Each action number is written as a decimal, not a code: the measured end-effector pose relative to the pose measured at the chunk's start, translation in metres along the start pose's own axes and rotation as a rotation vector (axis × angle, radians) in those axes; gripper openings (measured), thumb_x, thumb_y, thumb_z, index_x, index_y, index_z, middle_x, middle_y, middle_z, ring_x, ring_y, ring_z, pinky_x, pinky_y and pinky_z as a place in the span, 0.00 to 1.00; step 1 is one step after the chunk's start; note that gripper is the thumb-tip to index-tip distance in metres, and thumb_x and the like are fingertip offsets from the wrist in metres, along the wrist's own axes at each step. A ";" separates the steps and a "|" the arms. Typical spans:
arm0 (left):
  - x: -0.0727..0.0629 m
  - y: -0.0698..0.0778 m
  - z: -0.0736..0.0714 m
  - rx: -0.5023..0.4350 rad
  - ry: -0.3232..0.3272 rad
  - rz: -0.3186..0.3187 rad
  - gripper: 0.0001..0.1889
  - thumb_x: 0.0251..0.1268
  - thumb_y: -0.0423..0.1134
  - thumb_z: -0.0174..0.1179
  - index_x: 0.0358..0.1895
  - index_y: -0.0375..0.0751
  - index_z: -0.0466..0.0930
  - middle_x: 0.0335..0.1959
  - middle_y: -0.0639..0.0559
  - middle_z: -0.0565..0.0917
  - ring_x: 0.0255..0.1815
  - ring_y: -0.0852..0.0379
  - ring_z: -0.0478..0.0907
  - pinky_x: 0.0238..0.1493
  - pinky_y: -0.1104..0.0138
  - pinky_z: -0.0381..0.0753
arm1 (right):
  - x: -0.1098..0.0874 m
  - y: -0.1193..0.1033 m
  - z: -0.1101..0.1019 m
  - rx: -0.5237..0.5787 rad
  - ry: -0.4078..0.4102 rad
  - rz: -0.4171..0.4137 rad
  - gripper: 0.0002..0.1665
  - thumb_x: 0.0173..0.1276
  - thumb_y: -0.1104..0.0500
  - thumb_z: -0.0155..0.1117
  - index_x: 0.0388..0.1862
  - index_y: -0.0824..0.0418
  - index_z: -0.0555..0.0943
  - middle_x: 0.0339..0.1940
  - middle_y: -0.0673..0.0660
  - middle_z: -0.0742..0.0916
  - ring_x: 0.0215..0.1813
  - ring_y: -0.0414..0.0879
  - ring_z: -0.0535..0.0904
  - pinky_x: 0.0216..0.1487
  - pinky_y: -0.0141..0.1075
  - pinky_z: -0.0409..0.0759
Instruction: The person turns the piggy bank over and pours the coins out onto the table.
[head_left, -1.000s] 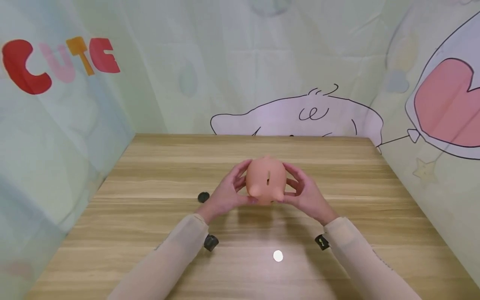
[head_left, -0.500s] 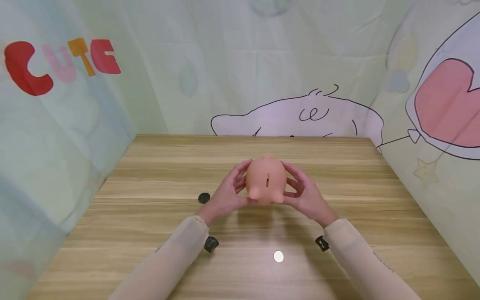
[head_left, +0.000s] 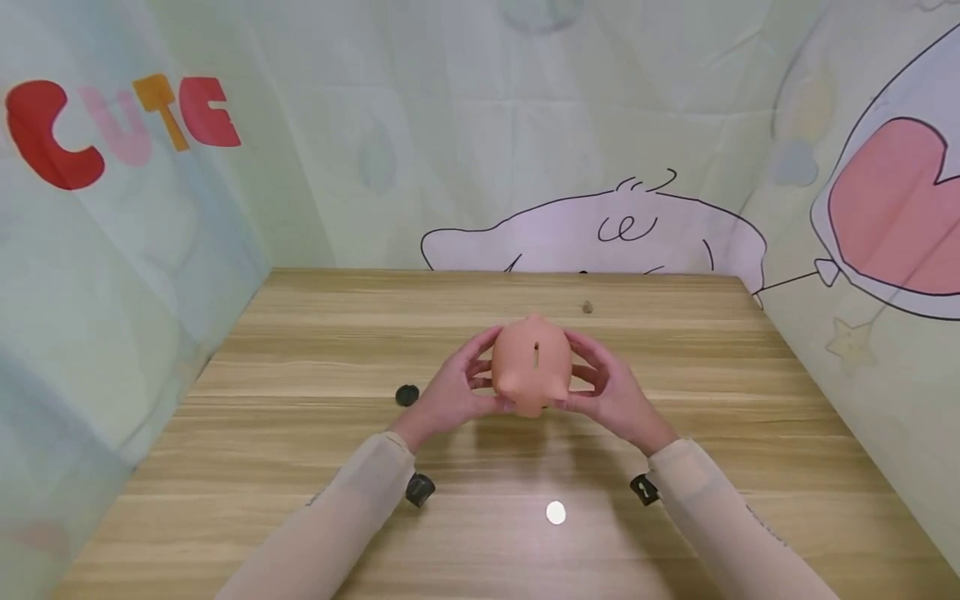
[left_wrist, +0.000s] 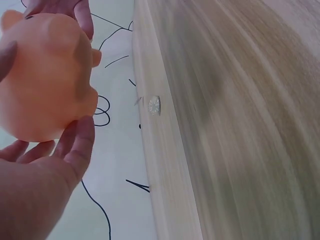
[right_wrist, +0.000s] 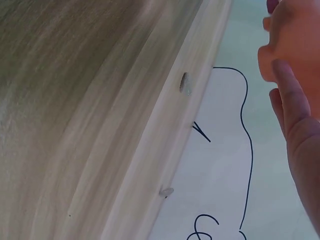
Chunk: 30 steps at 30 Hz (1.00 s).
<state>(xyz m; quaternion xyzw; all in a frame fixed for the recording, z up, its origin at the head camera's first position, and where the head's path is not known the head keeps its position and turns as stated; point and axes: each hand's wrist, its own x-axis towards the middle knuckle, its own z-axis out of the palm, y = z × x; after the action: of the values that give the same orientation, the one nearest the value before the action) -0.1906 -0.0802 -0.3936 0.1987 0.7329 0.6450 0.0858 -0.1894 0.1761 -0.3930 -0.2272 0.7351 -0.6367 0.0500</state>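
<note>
A pink-orange piggy bank (head_left: 532,367) is held over the wooden table, its slot facing up in the head view. My left hand (head_left: 456,387) grips its left side, thumb near the front and fingers curled round behind. On the opposite side, my right hand (head_left: 611,387) holds it in the same way. The left wrist view shows the bank (left_wrist: 47,80) lifted off the tabletop. Near the table's back edge lies a small silvery coin (head_left: 587,307). Two such pieces appear in the right wrist view, one coin (right_wrist: 185,83) farther along the edge from the other coin (right_wrist: 166,191).
A small black round cap (head_left: 407,395) lies on the table (head_left: 300,350) beside my left wrist. Black wrist devices (head_left: 420,489) show under both sleeves. A bright white round spot (head_left: 556,512) shows on the tabletop between the forearms. Printed cloth (head_left: 360,167) hangs behind and at both sides.
A coin has appeared on the table behind the piggy bank, to its right. The bank has tipped slightly between my hands, which keep their hold.
</note>
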 end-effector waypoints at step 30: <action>0.008 0.007 0.012 0.172 0.158 -0.243 0.38 0.69 0.72 0.43 0.50 0.37 0.78 0.39 0.46 0.80 0.41 0.48 0.76 0.46 0.48 0.79 | 0.017 -0.009 0.014 -0.109 0.140 0.357 0.42 0.71 0.26 0.46 0.51 0.63 0.79 0.30 0.62 0.84 0.32 0.57 0.82 0.27 0.51 0.84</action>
<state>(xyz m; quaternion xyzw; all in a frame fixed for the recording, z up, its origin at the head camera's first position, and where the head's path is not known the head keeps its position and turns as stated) -0.1921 -0.0656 -0.3879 0.0640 0.8086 0.5783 0.0876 -0.1966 0.1558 -0.3834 -0.0509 0.7988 -0.5913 0.0985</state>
